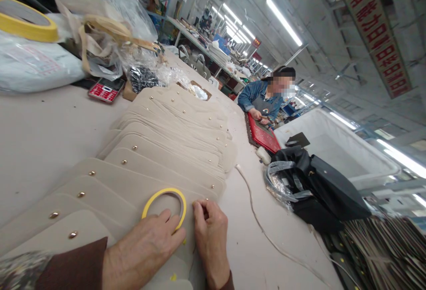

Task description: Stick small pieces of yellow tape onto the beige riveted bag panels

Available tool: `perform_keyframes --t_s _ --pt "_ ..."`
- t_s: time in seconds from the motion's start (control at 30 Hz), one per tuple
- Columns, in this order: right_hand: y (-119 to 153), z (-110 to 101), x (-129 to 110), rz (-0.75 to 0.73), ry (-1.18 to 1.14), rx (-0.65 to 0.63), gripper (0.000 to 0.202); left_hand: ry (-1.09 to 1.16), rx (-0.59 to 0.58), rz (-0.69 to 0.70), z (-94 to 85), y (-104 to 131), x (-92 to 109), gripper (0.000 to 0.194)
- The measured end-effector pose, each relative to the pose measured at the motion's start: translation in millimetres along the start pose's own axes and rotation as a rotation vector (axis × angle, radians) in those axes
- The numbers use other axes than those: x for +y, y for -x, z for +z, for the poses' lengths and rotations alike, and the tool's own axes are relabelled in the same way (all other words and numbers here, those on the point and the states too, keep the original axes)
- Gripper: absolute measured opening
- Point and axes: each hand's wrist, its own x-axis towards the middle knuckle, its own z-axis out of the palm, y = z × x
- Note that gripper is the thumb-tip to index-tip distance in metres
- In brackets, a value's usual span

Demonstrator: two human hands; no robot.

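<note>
My left hand is closed on a roll of yellow tape, held by its lower rim above the beige panels. Just right of it, my right hand has thumb and fingers pinched together by a gold stud; whatever lies between the fingertips is too small to make out. Under both hands, overlapping beige panels with rounded corners and gold studs spread in a long fanned row. Small yellow bits of tape stick to the panels near my left hand.
A plastic-wrapped bundle, another yellow tape roll and a red calculator lie at left. At right are a cord, a black bag and stacked dark panels. A co-worker works at a red board.
</note>
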Motion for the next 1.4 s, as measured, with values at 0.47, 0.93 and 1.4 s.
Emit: perform_keyframes --t_s 0.47,0.93,1.4 --pt "4.6 -22.4 -8.9 0.081 -0.077 -0.123 0.018 0.049 0.175 0.023 -18.4 7.4 -26.7 0.034" --pt "-10.4 -17.5 6.7 -0.148 -0.110 -0.210 0.025 -0.138 0.148 -0.192 -33.2 -14.4 -52.0 0.029" --pt "15.7 -35.0 6.5 -0.021 -0.263 -0.163 0.035 -0.159 0.202 0.025 -28.9 3.4 -33.9 0.028"
